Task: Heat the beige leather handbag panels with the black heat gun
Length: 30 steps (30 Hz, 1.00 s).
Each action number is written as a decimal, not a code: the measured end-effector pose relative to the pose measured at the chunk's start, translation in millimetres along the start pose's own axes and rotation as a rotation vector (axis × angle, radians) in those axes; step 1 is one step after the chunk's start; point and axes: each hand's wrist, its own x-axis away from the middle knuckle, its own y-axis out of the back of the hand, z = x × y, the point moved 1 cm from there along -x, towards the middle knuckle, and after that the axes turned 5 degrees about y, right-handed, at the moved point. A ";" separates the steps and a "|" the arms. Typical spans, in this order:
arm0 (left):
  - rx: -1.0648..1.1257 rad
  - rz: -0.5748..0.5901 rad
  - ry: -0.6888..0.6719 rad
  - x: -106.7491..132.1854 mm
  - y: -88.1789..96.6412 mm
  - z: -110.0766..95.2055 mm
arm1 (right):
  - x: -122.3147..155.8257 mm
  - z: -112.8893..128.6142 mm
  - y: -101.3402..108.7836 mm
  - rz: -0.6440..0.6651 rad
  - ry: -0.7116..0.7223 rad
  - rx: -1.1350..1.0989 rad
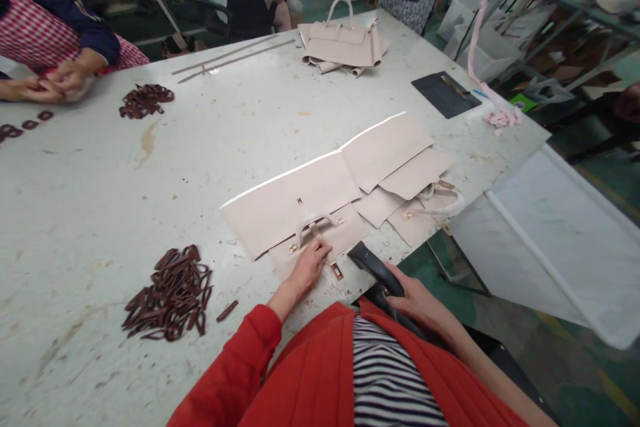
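My left hand rests at the table's near edge, its fingers pressed together on a beige bag panel. A small pale handle stands up from this panel just beyond my fingertips, between gold fittings. Below the fingers dangles a small gold-trimmed tab. My right hand, to the right at the edge, is wrapped round a black curved hand tool, whose exact kind I cannot make out. A larger beige panel with a white edge lies just beyond my left hand.
More beige panels overlap to the right, with another handle. Brown leather loops are heaped at left; a smaller heap lies farther off. Beige bag pieces sit at the back. A co-worker's hands are at far left.
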 end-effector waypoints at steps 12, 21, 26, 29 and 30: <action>0.056 0.042 -0.062 11.4 13.8 -6.5 | -10.2 26.9 -26.2 0.234 -0.048 -0.007; -0.152 0.136 -0.099 16.6 21.4 -22.7 | -3.8 27.0 -24.4 -0.010 0.061 -0.114; -0.410 0.259 -0.264 22.2 12.2 -37.0 | 19.2 10.9 -8.4 -0.124 0.066 -0.120; -0.470 0.277 -0.299 16.3 8.4 -39.9 | 30.0 2.6 -2.7 -0.195 0.020 -0.101; -0.468 0.286 -0.331 13.3 8.1 -40.2 | 33.1 1.2 -1.0 -0.215 0.013 -0.100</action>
